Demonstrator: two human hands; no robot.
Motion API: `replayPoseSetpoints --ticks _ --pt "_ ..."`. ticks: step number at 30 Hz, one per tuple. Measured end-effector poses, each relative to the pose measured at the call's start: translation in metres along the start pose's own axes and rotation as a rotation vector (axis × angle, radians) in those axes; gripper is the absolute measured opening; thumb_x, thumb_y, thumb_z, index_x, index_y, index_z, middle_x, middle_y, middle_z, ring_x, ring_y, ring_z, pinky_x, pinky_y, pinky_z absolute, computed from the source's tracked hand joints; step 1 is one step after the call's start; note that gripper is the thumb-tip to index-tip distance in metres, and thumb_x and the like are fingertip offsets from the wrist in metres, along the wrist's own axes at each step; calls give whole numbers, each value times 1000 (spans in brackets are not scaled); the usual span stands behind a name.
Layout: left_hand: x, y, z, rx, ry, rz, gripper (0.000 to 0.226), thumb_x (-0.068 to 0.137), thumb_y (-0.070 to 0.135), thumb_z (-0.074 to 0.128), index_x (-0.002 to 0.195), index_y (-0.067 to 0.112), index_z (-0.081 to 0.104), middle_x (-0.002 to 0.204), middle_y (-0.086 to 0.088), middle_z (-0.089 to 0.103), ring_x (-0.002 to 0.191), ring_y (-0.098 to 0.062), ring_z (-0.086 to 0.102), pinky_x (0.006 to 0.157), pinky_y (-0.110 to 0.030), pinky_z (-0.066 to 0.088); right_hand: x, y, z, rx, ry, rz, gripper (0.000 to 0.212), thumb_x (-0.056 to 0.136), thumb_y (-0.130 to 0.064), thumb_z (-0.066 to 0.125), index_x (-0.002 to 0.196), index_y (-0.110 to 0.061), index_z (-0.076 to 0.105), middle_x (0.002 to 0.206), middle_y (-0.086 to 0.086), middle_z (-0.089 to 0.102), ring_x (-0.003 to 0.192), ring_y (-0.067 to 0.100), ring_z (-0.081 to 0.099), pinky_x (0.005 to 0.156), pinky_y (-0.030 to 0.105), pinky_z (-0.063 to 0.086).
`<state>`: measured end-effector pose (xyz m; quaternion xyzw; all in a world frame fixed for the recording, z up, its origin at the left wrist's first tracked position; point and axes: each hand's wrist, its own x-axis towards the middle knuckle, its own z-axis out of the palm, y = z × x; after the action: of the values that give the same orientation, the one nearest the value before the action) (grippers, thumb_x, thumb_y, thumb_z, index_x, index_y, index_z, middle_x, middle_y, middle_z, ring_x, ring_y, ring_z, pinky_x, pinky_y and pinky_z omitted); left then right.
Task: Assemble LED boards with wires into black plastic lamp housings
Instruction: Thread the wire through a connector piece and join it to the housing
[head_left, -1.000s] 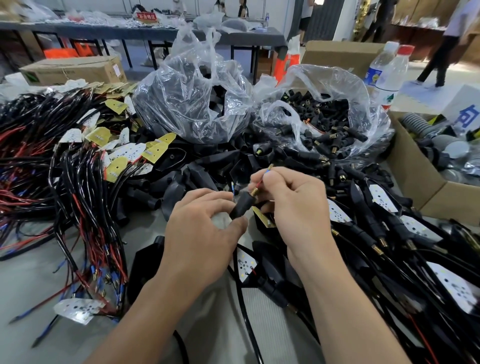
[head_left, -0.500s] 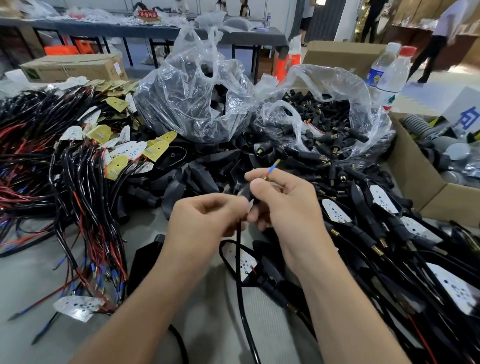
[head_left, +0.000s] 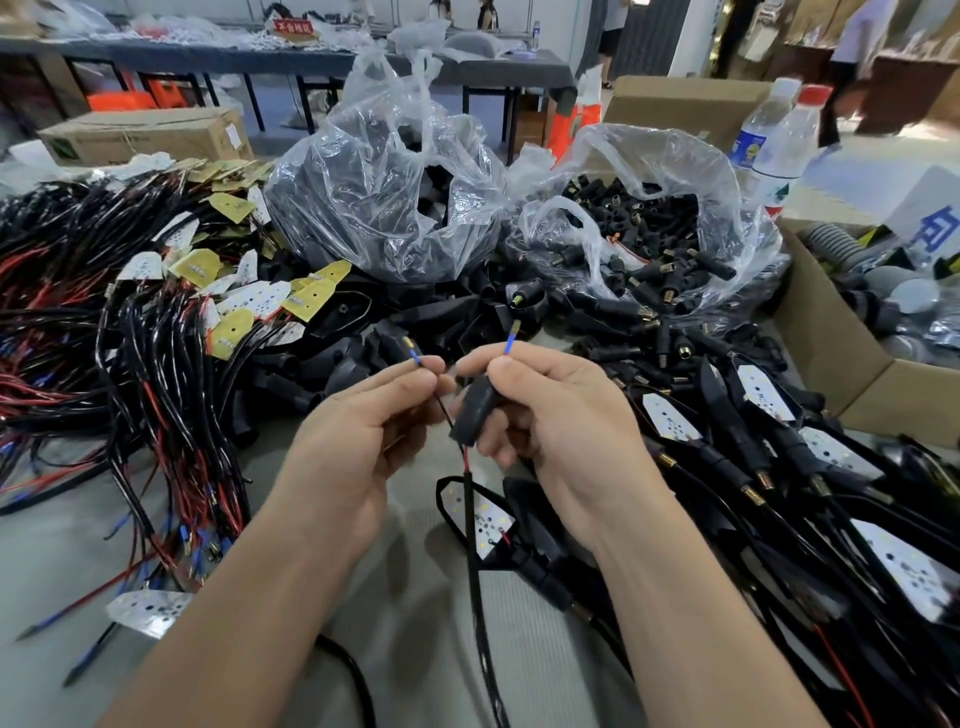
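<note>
My left hand (head_left: 358, 431) pinches a thin black wire (head_left: 441, 408) just below its blue-sleeved metal tip. My right hand (head_left: 550, 415) grips a short black plastic sleeve (head_left: 475, 408) and pinches a second blue-tipped wire (head_left: 510, 340) that sticks up above the thumb. Both wires run through the sleeve and join a black cable (head_left: 475, 551) that hangs down between my forearms. Under the hands lies a black lamp housing (head_left: 478, 512) holding a white LED board, which the cable crosses.
Bundles of red and black wires with LED boards (head_left: 156, 364) cover the left side. Two clear bags of black parts (head_left: 395, 197) (head_left: 649, 228) stand behind loose housings. Assembled lamps (head_left: 779, 467) pile up at right, beside a cardboard box (head_left: 852, 364) and water bottles (head_left: 779, 140).
The hands have drawn slightly apart. The two blue-tipped wires now stand separated, one in each hand. The black sleeve has shifted from my left fingers into my right hand.
</note>
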<state>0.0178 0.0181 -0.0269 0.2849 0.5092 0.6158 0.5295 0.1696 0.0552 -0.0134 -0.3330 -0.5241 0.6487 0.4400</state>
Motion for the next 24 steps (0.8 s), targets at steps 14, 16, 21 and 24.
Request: replayPoseSetpoints --ticks 14,16,21,24 --pt "-4 -9 1 761 156 404 25 85 26 81 83 51 79 92 12 72 85 4 64 72 -13 43 5 2 -1 262 282 -88 34 103 -1 46 88 -10 76 86 22 75 51 19 57 48 23 46" --pt "-4 -8 1 781 168 395 28 84 27 81 82 55 76 90 14 72 84 6 64 67 -8 40 5 2 0 264 281 -94 33 103 -1 46 88 -9 75 86 23 74 51 18 57 48 23 46" --pt "-5 -8 -1 750 132 391 27 84 24 81 81 51 79 88 10 75 81 0 68 71 -21 45 5 1 -3 187 289 -103 31 103 -2 48 90 -9 76 85 21 75 49 17 57 48 24 46" --pt "-5 -7 0 753 113 435 31 82 21 83 82 52 79 82 15 71 79 0 65 68 -14 43 6 1 -4 113 321 -145 27 103 0 50 94 -6 75 82 19 75 49 18 56 48 26 47"
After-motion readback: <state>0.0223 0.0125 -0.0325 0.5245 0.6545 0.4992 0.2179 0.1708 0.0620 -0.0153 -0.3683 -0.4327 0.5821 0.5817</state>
